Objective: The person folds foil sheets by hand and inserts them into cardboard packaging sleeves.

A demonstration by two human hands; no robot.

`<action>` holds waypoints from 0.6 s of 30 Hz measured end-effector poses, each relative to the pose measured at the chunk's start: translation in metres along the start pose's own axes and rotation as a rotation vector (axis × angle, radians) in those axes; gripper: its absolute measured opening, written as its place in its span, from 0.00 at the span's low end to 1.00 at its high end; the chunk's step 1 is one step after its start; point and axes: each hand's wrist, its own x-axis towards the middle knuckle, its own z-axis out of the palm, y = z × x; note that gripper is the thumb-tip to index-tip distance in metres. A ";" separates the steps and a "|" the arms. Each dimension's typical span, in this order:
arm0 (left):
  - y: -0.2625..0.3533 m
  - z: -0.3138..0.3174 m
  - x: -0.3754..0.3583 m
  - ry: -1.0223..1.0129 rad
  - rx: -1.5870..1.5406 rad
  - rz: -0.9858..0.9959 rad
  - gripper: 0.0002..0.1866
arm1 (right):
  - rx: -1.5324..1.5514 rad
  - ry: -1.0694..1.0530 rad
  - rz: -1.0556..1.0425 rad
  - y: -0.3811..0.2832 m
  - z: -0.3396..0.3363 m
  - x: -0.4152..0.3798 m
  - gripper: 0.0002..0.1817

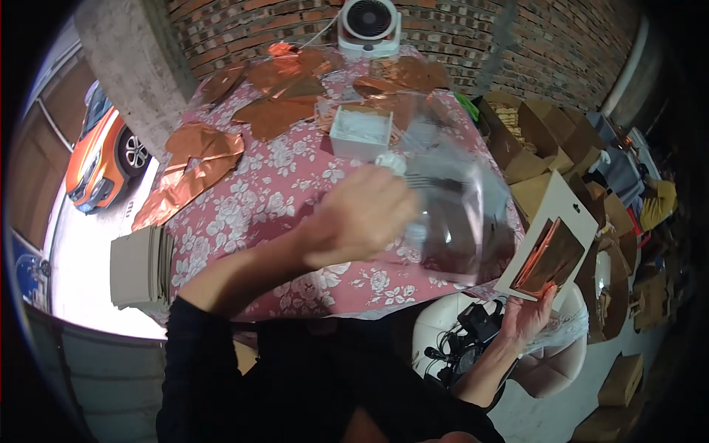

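Observation:
My left hand [362, 214] is over the middle of the table, slightly blurred, its fingers curled closed beside clear plastic bags [473, 236]. What its fingertips hold, if anything, is hidden. Off the table's right edge, my right hand [528, 317] grips a white hang card [578, 214] by its lower edge. Folded copper-coloured foil [550, 258] lies against this tilted card, with my thumb on its lower part. A small white box [360, 133] with clear plastic inside stands just beyond my left hand, and a white round object [391, 161] sits between them.
Copper foil pieces [199, 159] lie across the flowered tablecloth [244, 258]. Grey cards [140, 267] are stacked at the left edge, and a white fan [369, 29] stands at the back. Cardboard boxes [532, 133] line the right side; a pale stool [436, 325] holds black cables.

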 end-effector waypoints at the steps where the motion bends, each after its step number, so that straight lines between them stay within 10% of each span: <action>1: -0.004 -0.015 -0.015 -0.028 -0.006 -0.069 0.09 | -0.012 -0.037 0.062 0.006 0.001 0.000 0.14; 5: -0.014 -0.055 -0.088 -0.483 0.268 -0.487 0.09 | 0.070 -0.080 0.259 0.041 0.004 -0.004 0.14; 18: 0.049 -0.089 -0.190 -0.524 0.177 -0.736 0.08 | -0.260 -0.043 0.636 0.097 0.042 -0.031 0.12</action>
